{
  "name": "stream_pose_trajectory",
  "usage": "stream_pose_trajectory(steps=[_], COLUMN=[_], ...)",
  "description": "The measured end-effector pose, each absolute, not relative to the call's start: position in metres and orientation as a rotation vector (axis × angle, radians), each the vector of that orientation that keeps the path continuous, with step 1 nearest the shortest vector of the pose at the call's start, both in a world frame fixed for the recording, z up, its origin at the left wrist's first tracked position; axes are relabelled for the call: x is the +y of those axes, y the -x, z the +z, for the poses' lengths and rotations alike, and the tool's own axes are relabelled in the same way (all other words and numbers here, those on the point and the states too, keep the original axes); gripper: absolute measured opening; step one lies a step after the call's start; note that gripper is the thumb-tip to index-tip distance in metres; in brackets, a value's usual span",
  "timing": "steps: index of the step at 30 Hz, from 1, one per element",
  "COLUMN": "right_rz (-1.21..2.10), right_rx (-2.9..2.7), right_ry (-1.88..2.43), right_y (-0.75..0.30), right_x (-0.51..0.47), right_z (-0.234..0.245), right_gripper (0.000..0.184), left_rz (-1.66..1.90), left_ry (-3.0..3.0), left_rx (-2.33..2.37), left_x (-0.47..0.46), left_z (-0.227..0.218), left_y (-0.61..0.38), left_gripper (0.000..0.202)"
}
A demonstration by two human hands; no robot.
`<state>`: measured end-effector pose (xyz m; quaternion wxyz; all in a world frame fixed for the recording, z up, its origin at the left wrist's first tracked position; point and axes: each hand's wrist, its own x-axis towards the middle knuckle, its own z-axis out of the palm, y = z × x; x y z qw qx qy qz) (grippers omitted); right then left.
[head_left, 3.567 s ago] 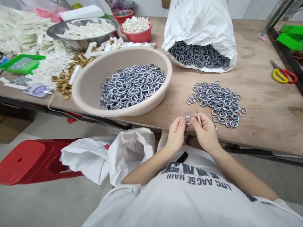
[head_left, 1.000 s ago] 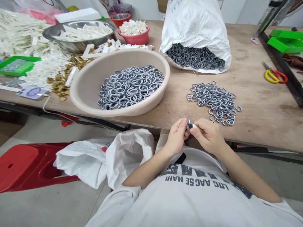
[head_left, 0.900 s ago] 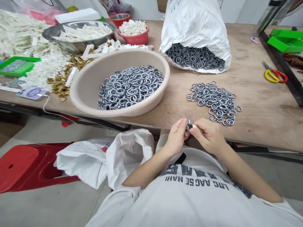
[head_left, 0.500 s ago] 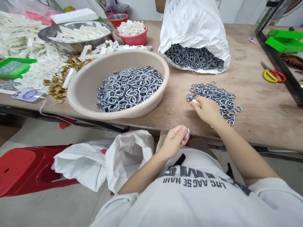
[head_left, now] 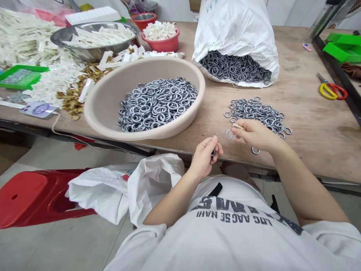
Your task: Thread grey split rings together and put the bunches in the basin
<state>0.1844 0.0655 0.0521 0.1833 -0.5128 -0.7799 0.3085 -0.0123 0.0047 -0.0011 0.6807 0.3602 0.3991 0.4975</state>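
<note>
Beside the loose pile of grey rings (head_left: 255, 110), my right hand (head_left: 255, 132) is closed with a thin pale stick (head_left: 239, 127) pinched in its fingers. One blurred ring (head_left: 230, 133) shows right at those fingertips; whether it is gripped or lies on the table I cannot tell. My left hand (head_left: 203, 156) is just off the table's front edge, its fingers curled round a dark grey ring (head_left: 213, 153) that is partly hidden. A single ring (head_left: 255, 150) lies below my right hand.
A beige basin (head_left: 98, 109) of rings stands to the left, a white sack (head_left: 235, 30) spilling rings behind. Scissors (head_left: 332, 91) lie at right. Steel bowl (head_left: 93, 52), red bowl (head_left: 163, 44) and white strips fill the far left. An open sack (head_left: 153, 177) hangs below the edge.
My right hand has drawn back slightly from the pile's left side, and a ring now shows at its fingertips. My left hand has risen a little and turned, still holding a ring.
</note>
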Motion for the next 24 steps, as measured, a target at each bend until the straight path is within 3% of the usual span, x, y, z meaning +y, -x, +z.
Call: stream_pose_trajectory(steps=[11,13,18,24], right_rz=[1.671,1.555,1.023,0.631], right_rx=[-1.763,-1.696,-1.708,-1.778], right_ry=[1.005,1.053,1.133,1.165], right_y=[-0.183,-0.18,-0.177,-0.183], right_x=[0.026,0.023,0.012,0.001], right_z=[0.047,0.039,0.027,0.027], right_gripper=[0.046,0.047,0.027,0.028], left_rz=[1.021,1.046,1.076,1.021], left_ry=[-1.36,-1.321,-0.958,-0.726], left_rx=[0.922,0.92,0.856,0.742], left_x=[-0.001,-0.002,-0.007,-0.016], left_z=[-0.011,-0.009,-0.001,0.014], left_y=[-0.015,-0.016,-0.023,-0.029], left_gripper=[0.044,0.046,0.045,0.044])
